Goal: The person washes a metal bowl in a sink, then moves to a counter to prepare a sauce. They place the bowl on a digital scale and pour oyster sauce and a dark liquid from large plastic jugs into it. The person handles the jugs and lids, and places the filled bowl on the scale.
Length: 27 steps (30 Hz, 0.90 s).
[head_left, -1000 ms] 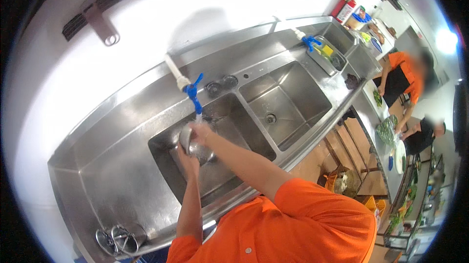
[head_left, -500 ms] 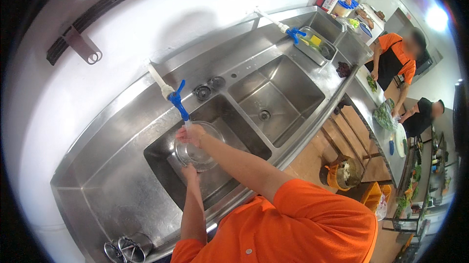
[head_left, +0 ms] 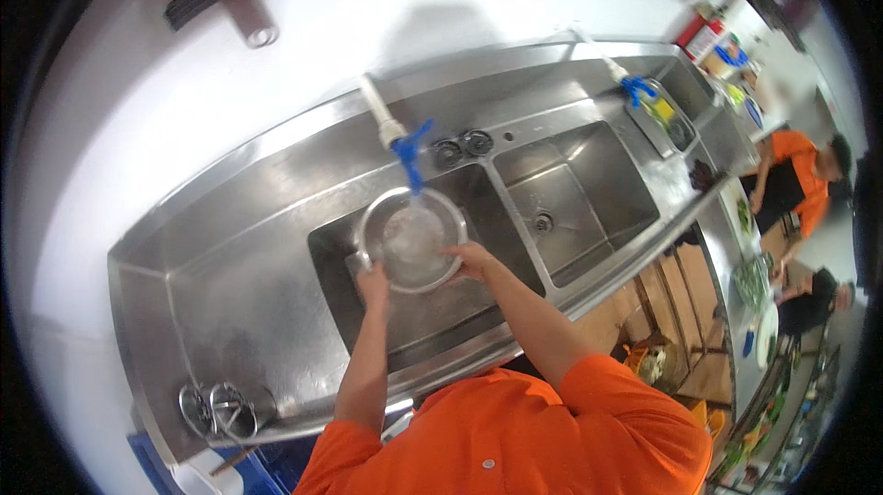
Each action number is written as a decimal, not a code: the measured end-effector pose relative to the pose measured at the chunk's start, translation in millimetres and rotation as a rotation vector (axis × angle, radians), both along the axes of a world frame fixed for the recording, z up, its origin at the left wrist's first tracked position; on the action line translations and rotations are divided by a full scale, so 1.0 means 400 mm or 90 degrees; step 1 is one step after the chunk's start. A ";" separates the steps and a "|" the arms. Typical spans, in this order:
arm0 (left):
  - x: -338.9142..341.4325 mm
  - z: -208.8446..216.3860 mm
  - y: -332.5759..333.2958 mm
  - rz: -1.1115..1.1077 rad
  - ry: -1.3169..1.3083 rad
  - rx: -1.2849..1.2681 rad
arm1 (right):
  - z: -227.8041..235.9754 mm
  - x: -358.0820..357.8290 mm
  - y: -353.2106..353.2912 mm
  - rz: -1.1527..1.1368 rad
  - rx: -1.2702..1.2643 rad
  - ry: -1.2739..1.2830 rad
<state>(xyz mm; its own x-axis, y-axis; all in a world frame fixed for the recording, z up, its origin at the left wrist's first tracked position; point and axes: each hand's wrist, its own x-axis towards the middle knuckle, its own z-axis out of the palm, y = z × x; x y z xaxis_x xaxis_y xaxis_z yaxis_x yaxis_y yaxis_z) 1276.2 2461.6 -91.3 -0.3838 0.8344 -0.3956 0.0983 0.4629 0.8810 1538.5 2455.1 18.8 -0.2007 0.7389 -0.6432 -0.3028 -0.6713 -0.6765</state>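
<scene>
Under the blue-handled tap (head_left: 407, 150), a round bowl (head_left: 370, 239) with a shiny rim is held over the left sink basin (head_left: 336, 283). Water falls from the spout into it and looks white and churned. My left hand (head_left: 372, 282) grips the bowl's near left edge. On its right edge, my right hand (head_left: 473, 260) is closed with the fingers over the rim. Whether the bowl is metal or clear plastic is hard to tell.
To the right lies a second basin (head_left: 589, 210), then a second blue tap (head_left: 636, 87) above a tray (head_left: 679, 132) with yellow and green things. Metal containers (head_left: 235, 410) stand at the counter's lower left. Two people work at a side table with greens (head_left: 752, 283).
My right hand has left the spout and now holds the bowl's right edge. The bowl sits squarely under the running water. My view has shifted, so the counter appears farther right.
</scene>
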 end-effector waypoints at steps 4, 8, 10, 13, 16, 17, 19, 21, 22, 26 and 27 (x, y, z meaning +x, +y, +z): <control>0.166 0.156 -0.023 -0.137 0.337 0.216 | -0.119 0.086 -0.023 -0.123 0.039 -0.121; 0.258 0.218 -0.091 -0.493 0.481 0.420 | -0.080 0.088 0.010 -0.136 0.144 -0.257; 0.289 0.163 -0.114 -0.669 0.318 0.346 | -0.065 0.086 0.017 -0.100 0.291 -0.356; 0.241 0.110 -0.060 -0.773 0.359 0.326 | -0.016 0.127 0.001 0.001 0.172 -0.452; 0.131 0.020 0.028 -0.869 0.621 0.471 | -0.093 0.144 -0.008 0.065 0.192 -0.543; 0.154 0.023 0.029 -0.845 0.659 0.462 | -0.112 0.157 -0.025 0.065 0.168 -0.570; 0.196 0.030 0.019 -0.791 0.738 0.442 | -0.135 0.159 -0.036 0.023 0.160 -0.550; 0.229 0.013 -0.030 -0.733 0.766 0.430 | -0.128 0.144 -0.034 -0.010 0.173 -0.556; 0.210 -0.033 -0.084 -0.687 0.764 0.398 | -0.050 0.079 -0.024 0.048 0.147 -0.638; 0.276 -0.025 -0.171 -0.728 0.266 0.216 | -0.066 0.094 -0.043 0.037 0.105 -0.621; 0.264 -0.002 -0.151 -0.825 0.322 0.119 | -0.084 0.112 -0.056 0.038 0.088 -0.602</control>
<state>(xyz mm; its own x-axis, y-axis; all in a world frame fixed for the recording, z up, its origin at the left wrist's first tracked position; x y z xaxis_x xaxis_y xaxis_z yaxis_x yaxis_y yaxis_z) 1381.8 2401.0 -92.1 0.6231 0.7252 -0.2932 0.6807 -0.3181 0.6599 1583.4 2432.8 -14.8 0.3175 0.8259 -0.4659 0.4411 -0.5636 -0.6985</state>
